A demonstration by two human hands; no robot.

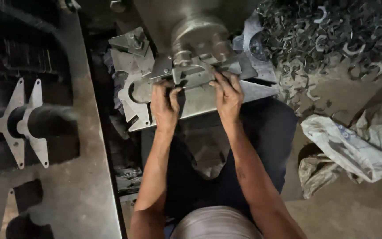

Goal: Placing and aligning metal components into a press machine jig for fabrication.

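Both hands are up at the press, in the middle of the frame near the top. The left hand (164, 104) is curled, with its fingertips pinching the edge of a flat metal piece (143, 90) that has a round cut in it. The right hand (227, 96) is bent too, and its fingers press on the metal block (195, 71) under the round ram (200, 37).

The fingers sit very close to where the ram comes down. I think they could get squashed if it dropped now. The thin metal edges look sharp, so a slip could cut a finger. The piece could also sit crooked.

Farther off, at upper right, lies a heap of small metal scraps (332, 31) on the floor.
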